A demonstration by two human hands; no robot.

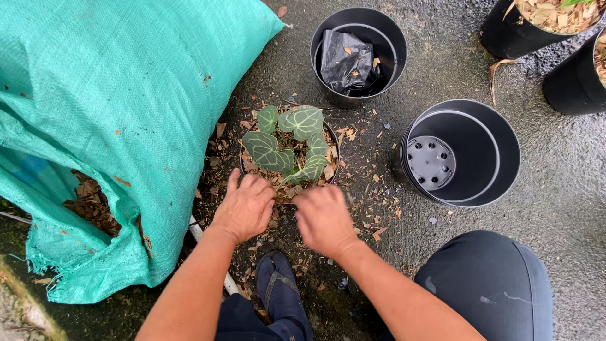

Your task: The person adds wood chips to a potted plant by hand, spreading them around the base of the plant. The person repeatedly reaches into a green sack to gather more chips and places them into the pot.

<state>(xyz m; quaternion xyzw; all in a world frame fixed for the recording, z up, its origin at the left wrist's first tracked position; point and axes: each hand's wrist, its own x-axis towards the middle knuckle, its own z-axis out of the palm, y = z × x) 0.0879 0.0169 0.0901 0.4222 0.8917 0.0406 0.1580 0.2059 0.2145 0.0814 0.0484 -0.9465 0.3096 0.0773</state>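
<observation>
**potnoob:** Going by the head view, since that's the only one: the potted plant [287, 148] sits on the wet ground [568, 189], right in front of the person's knees, squeezed between the big green sack [126, 107] and the stack of empty black pots [461, 151]. How would that thing handle, do you reckon?

**leafy_dave:** Pretty light, I'd guess. It's a small black plastic pot filled with chunky bark mix, not dense soil. The pot wall is probably thin and flexes if you squeeze. The leaves are the fragile part: broad, heart-shaped, pale-veined, on thin stalks. Those would crease or snap easily.

**potnoob:** So where do you grab it?

**leafy_dave:** Low on the pot's sides or by the rim, both hands, never by the stalks. Everything looks wet, so the plastic may be slick.

**potnoob:** What are the hands doing?

**leafy_dave:** The left hand [245, 207] lies palm down at the near rim, fingers curled loosely over the edge and the bark, thumb out. I can't see it gripping anything. The right hand [324, 218] is just beside it, knuckles up, fingers curled down toward the mix; whether it pinches something underneath, I can't tell, the back of the hand hides it.

**potnoob:** Other stuff around?

**leafy_dave:** Another black pot [358, 53] further off with a crumpled black bag [347, 60] in it, bark chips scattered about, and a dark sandal [279, 287] below the hands.
</observation>
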